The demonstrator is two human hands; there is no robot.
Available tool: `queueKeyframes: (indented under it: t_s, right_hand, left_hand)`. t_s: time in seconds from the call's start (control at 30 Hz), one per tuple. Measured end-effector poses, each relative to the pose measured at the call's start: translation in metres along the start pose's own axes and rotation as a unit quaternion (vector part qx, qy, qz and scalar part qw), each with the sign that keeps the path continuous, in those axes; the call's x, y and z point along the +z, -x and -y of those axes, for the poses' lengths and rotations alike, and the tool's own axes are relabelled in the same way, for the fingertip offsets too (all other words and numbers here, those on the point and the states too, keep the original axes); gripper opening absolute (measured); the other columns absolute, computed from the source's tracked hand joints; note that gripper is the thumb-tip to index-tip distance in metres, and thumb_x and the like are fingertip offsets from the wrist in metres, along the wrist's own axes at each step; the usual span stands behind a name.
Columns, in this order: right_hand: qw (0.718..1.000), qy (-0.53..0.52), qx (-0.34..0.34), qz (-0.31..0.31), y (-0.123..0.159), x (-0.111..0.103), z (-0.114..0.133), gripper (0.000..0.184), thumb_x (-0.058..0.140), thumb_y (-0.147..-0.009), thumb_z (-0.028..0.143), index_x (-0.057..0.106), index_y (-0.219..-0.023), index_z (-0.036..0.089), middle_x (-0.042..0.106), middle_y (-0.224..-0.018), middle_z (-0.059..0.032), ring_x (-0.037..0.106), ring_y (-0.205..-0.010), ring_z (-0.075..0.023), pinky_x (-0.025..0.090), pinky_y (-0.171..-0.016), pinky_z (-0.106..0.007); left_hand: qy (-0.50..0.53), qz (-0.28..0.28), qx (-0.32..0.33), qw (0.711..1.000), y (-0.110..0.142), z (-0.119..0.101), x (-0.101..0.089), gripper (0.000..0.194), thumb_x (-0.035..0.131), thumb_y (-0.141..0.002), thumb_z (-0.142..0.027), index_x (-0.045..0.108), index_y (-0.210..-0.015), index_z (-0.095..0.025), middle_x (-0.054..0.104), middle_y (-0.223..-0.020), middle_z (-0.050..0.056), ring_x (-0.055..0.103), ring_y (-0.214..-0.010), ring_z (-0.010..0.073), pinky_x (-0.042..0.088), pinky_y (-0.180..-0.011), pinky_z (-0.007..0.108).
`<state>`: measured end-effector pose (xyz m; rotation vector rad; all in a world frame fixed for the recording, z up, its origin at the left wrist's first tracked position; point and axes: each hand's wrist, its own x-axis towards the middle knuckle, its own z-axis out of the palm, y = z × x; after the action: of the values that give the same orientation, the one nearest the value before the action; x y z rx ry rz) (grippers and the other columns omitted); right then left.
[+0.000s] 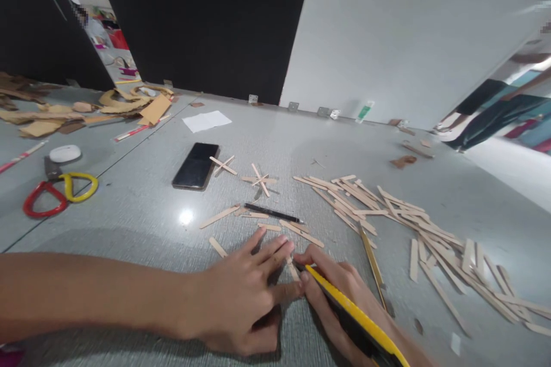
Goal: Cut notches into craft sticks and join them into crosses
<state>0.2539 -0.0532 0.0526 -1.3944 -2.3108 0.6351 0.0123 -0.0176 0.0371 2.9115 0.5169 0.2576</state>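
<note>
My right hand [340,292] is wrapped round a yellow and black utility knife [353,312], its tip pointing up and left. The knife's tip meets a short craft stick [293,268] lying on the grey table. My left hand [253,289] rests on the table with fingers spread, the fingertips pressing at both ends of that stick and hiding part of it. Just beyond my fingers lie a black pen [273,213] and several loose sticks. Further off, a crossed pair of sticks [224,166] and a star-shaped stick piece [260,179] sit beside a phone [197,166].
A large pile of craft sticks [413,223] spreads over the right, with a gold-coloured thin tool [373,266] by it. Scissors [60,192], a white mouse [65,153] and cardboard scraps [129,103] lie left. A black and white partition [206,23] closes the back; people stand beyond.
</note>
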Motion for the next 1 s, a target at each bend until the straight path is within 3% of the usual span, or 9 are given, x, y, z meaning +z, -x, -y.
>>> queueKeyframes:
  t_s: [0.13, 0.3, 0.47, 0.6, 0.8, 0.87, 1.0]
  right_hand:
    - [1.000, 0.003, 0.012, 0.009, 0.005, 0.000, -0.010, 0.017, 0.043, -0.111, 0.034, 0.053, -0.125, 0.031, 0.075, -0.110, -0.0046, 0.074, -0.095, -0.0240, 0.059, -0.081, -0.039]
    - [1.000, -0.005, -0.015, -0.024, 0.011, 0.000, -0.018, 0.035, 0.048, -0.110, 0.034, 0.042, -0.145, 0.036, 0.073, -0.126, -0.0063, 0.073, -0.112, -0.0263, 0.060, -0.093, -0.042]
    - [0.999, 0.003, -0.031, -0.037, 0.009, -0.002, -0.015, 0.029, 0.047, -0.110, 0.031, 0.048, -0.138, 0.034, 0.074, -0.124, -0.0076, 0.074, -0.110, -0.0273, 0.062, -0.091, -0.042]
    - [0.998, 0.007, -0.040, -0.042, 0.007, -0.004, -0.013, 0.025, 0.046, -0.109, 0.031, 0.052, -0.133, 0.033, 0.076, -0.120, -0.0074, 0.076, -0.107, -0.0270, 0.063, -0.084, -0.038]
    - [0.998, -0.018, 0.007, -0.054, 0.009, 0.000, -0.013, 0.027, 0.045, -0.111, 0.038, 0.053, -0.136, 0.034, 0.075, -0.125, -0.0070, 0.073, -0.110, -0.0258, 0.061, -0.086, -0.038]
    - [0.997, -0.038, 0.027, -0.065, 0.007, -0.001, -0.009, 0.024, 0.044, -0.111, 0.043, 0.057, -0.128, 0.032, 0.077, -0.114, -0.0062, 0.073, -0.105, -0.0254, 0.059, -0.084, -0.038]
    - [0.993, -0.091, 0.073, -0.011, 0.000, -0.008, -0.001, 0.032, 0.040, -0.110, 0.053, 0.062, -0.108, 0.029, 0.070, -0.069, 0.0021, 0.066, -0.070, -0.0211, 0.055, -0.071, -0.036]
  left_hand:
    - [0.005, -0.006, -0.007, 1.000, 0.001, 0.000, -0.001, 0.074, 0.053, -0.100, -0.054, 0.039, -0.160, -0.015, 0.033, -0.165, 0.034, 0.029, -0.155, 0.0510, 0.020, -0.122, 0.074]
    - [0.015, -0.004, -0.012, 1.000, -0.001, 0.000, -0.003, 0.073, 0.053, -0.099, -0.055, 0.040, -0.160, -0.016, 0.034, -0.165, 0.032, 0.029, -0.156, 0.0502, 0.019, -0.122, 0.074]
    - [0.015, -0.009, -0.014, 1.000, -0.001, 0.000, -0.001, 0.077, 0.057, -0.097, -0.055, 0.038, -0.162, -0.018, 0.034, -0.168, 0.027, 0.029, -0.156, 0.0490, 0.018, -0.123, 0.073]
    - [0.014, -0.011, -0.015, 1.000, 0.000, 0.000, -0.001, 0.077, 0.054, -0.098, -0.056, 0.038, -0.162, -0.017, 0.034, -0.167, 0.029, 0.030, -0.156, 0.0500, 0.019, -0.123, 0.073]
    - [0.010, -0.009, -0.014, 1.000, 0.000, -0.001, -0.003, 0.073, 0.055, -0.099, -0.051, 0.038, -0.162, -0.017, 0.036, -0.164, 0.031, 0.031, -0.155, 0.0495, 0.018, -0.124, 0.072]
    - [0.012, -0.011, -0.011, 1.000, 0.000, 0.000, -0.002, 0.072, 0.055, -0.099, -0.052, 0.039, -0.161, -0.018, 0.037, -0.164, 0.030, 0.031, -0.156, 0.0494, 0.018, -0.123, 0.072]
    - [0.003, -0.026, -0.001, 1.000, 0.002, 0.002, -0.003, 0.070, 0.054, -0.100, -0.050, 0.038, -0.161, -0.020, 0.041, -0.162, 0.028, 0.035, -0.154, 0.0478, 0.022, -0.124, 0.070]
